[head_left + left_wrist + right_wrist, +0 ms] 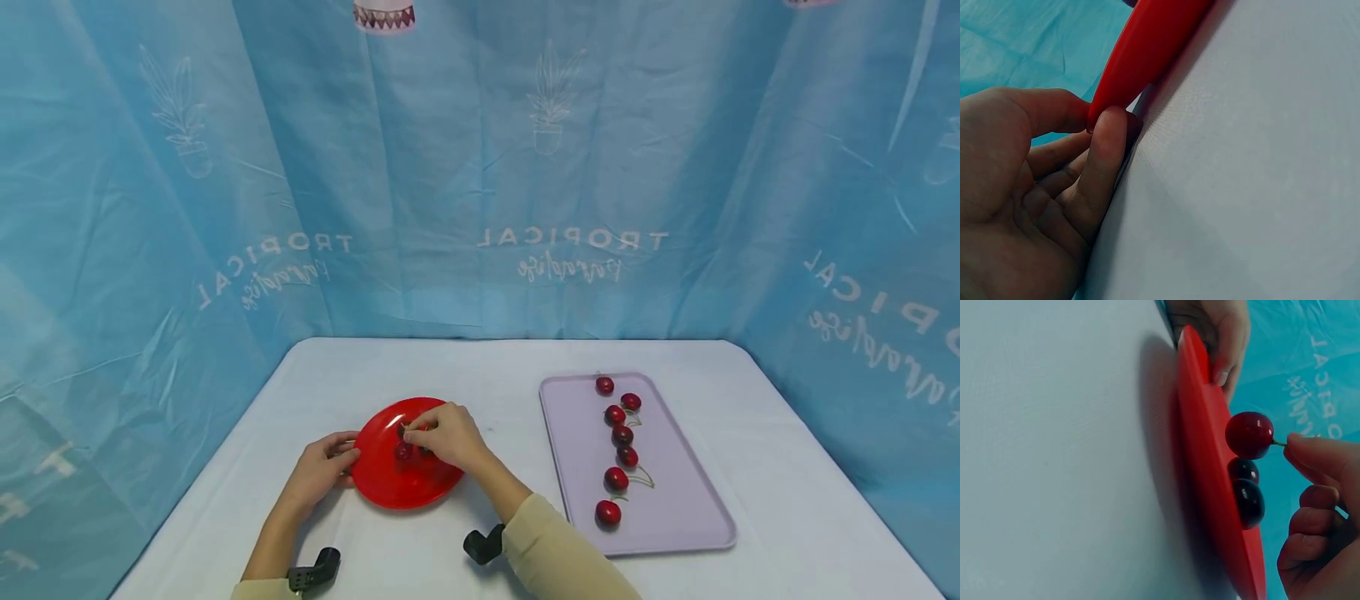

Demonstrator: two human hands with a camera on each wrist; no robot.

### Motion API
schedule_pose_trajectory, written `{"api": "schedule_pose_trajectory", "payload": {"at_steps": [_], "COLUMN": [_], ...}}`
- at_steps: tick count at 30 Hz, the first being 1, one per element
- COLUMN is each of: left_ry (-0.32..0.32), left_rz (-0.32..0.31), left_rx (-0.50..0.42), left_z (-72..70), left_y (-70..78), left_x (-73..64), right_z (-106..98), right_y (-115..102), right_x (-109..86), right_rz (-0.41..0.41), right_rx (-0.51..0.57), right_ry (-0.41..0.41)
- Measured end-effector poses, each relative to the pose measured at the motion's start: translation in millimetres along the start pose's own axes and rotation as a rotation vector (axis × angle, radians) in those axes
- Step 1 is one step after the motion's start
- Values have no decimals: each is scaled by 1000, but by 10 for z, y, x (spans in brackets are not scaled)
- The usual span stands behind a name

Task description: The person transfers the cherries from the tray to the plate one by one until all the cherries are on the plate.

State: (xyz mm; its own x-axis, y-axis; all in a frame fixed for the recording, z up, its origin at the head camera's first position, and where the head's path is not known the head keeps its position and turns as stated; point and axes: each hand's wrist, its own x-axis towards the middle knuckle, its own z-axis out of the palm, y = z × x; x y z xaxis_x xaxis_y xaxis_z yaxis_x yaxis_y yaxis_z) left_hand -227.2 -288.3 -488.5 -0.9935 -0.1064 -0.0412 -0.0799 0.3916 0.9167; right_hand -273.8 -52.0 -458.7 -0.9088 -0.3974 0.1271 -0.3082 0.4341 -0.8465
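Head view: lilac tray [678,508] at right bearing seven cherries [622,435], red plate [378,471] at left.
Left hand [318,475] pinches the plate's rim [1107,84], presumably to steady it. Right hand [450,437], other fingers curled, holds a single cherry [1249,435] over the plate, near two dark cherries [1249,503]; contact cannot be confirmed. Its pinch takes only the stem [1279,444], likely to spare the fruit.

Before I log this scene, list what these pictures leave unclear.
Head view: the dark cherries on the red plate, partly covered by the right hand.
Left wrist view: a dark thing beside the plate, cut off by the top edge.
Right wrist view: wrist of the left hand, beyond the top edge.
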Motion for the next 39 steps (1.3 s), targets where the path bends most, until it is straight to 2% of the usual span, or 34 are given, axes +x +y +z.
{"api": "schedule_pose_trajectory", "payload": {"at_steps": [7,13,24,39], "left_ry": [13,15,11,9], "left_rz": [9,3,22,20], "left_rx": [25,24,23,25], "left_z": [10,12,6,2], "left_y": [-30,-59,-43,-30], "left_x": [22,28,24,24], "right_z": [43,39,-137,-434], "right_y": [66,76,29,137], "right_x": [-19,-54,-118,-306], "right_rz": [18,22,30,37], "right_rx": [-151,-198,-117,-58], "right_ry": [-7,-23,-37,4]}}
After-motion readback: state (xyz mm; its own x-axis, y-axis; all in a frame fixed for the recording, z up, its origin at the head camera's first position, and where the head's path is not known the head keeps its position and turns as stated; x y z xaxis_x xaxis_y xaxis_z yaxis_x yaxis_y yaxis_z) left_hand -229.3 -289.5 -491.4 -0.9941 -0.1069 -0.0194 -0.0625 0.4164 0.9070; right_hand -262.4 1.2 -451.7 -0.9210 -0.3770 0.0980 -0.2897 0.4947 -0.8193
